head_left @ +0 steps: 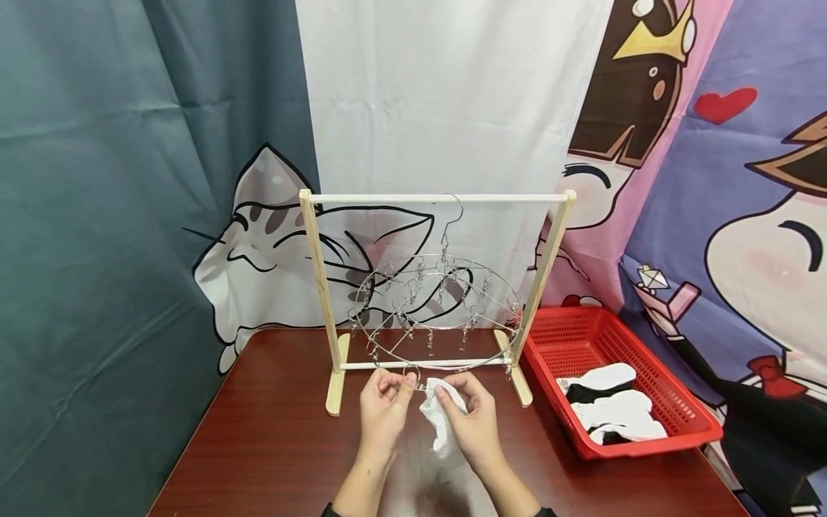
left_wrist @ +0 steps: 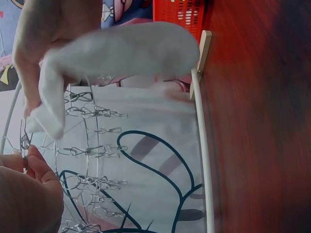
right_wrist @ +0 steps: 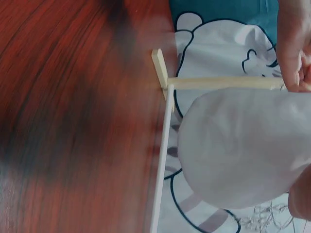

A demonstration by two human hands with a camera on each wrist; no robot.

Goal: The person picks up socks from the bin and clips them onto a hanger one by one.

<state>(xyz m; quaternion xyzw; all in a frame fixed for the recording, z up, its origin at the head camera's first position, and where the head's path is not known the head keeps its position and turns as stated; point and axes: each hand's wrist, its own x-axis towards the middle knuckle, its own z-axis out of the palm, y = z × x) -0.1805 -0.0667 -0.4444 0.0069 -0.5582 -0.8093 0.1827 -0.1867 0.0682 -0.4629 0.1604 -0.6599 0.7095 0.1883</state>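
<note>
A round metal clip hanger (head_left: 444, 251) hangs by its hook from the rail of a small wooden rack (head_left: 319, 287), with several wire clips around its rings. My left hand (head_left: 383, 411) pinches one of these metal clips (left_wrist: 25, 141) at the near side of the hanger. A white sock (head_left: 441, 425) droops from my right hand (head_left: 477, 424), held between thumb and fingers. The sock's gathered edge is right at the clip in the left wrist view; I cannot tell whether the clip grips it. In the right wrist view the sock hides much of the hanger.
To the right of the rack stands a red plastic basket (head_left: 685, 431) holding several white and black socks (head_left: 614, 409). The rack's feet stand on a dark red wooden table (head_left: 258, 445). Printed curtains (head_left: 452, 86) hang behind and at the sides.
</note>
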